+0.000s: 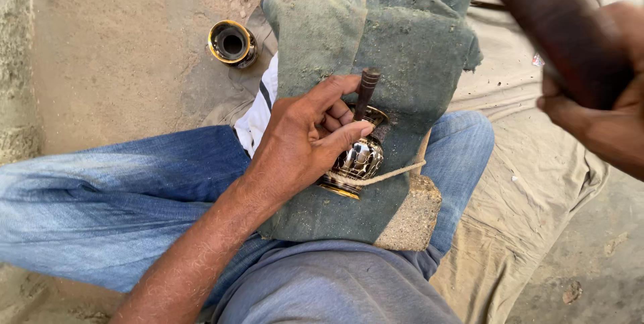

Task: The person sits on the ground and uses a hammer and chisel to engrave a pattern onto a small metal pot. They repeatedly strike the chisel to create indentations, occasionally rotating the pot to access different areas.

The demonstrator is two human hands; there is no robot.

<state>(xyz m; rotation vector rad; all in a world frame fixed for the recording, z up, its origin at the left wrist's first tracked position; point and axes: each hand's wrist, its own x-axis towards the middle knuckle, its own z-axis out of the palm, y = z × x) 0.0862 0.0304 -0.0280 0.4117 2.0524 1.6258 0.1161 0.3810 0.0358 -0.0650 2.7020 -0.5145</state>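
The person is sitting on the ground in blue jeans and a grey shirt, with a dusty green cloth draped over the lap and a rough stone block poking out from under it at about 5 o'clock of the small vase. That small brass vase is lying on its side on the cloth, dark and glossy with bright cut facets and a gold rim, and a thin cord is running across its belly. The left hand is reaching in from 7 o'clock, fingers curled shut around a dark punch-like tool, thumb pressing against the vase, the tool standing nearly upright over its upper end. The right hand is raised at 2 o'clock, well apart from the vase, fist closed on a thick dark wooden handle, blurred. Further off at 11 o'clock, a second brass pot is lying on the sandy floor, mouth facing up toward us.
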